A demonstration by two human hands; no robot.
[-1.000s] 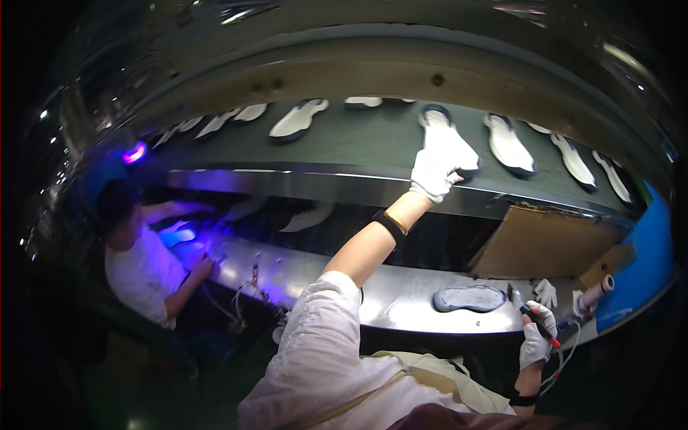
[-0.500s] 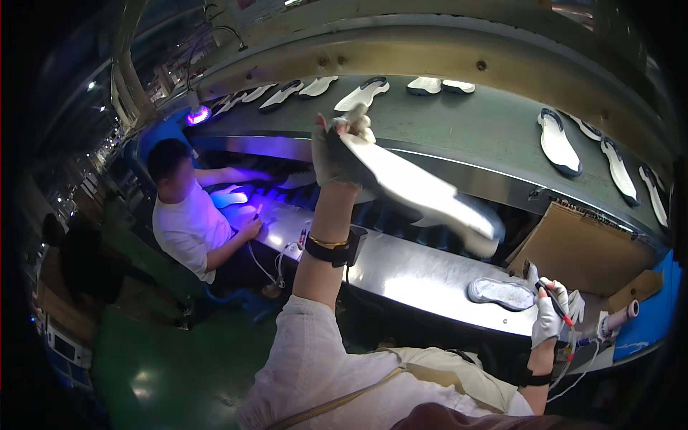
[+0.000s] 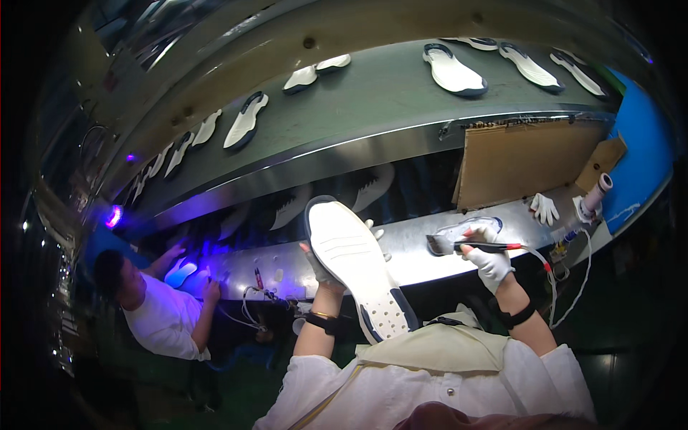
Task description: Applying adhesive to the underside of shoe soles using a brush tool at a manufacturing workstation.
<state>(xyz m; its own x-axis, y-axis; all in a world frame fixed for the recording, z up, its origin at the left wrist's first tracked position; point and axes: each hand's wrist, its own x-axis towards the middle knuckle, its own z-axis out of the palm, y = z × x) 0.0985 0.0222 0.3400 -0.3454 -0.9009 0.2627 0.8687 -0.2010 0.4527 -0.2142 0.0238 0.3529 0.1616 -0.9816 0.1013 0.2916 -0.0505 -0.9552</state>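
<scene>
- White, with navy edging at both ends, the sole (image 3: pixel 356 254) fills my left hand (image 3: pixel 319 269): fingers curl behind it to its right edge and the thumb sits along its left, a firm hold.
- It hangs above the near edge of the bench, grooved face turned up to me, the end with small holes slanting near and right; whether that end touches the apron (image 3: pixel 437 351), I cannot tell.
- My right hand (image 3: pixel 491 261), in a partly fingerless white glove, pinches a flat brush (image 3: pixel 448 245) narrowly, bristles pointing left; its cord (image 3: pixel 541 266) trails away right.
- Behind the brush, a grey sole-shaped piece (image 3: pixel 454 228) lies on the metal bench (image 3: pixel 416 269), partly hidden — I can't make out whether the bristles touch it.
- I judge the step in hand as readying the sole for brushing; the next move would call for a steady left hold while the brush comes left onto the white face, bristles laid flat and clear of the left thumb.
- Right of the bench work lie a loose glove (image 3: pixel 545 208) and a leaning cardboard sheet (image 3: pixel 530 166); far across, more soles (image 3: pixel 453 72) sit on a green belt (image 3: pixel 358 100).
- Far left, a co-worker (image 3: pixel 163 312) sits by a violet lamp (image 3: pixel 113 216), well apart from my hands.
</scene>
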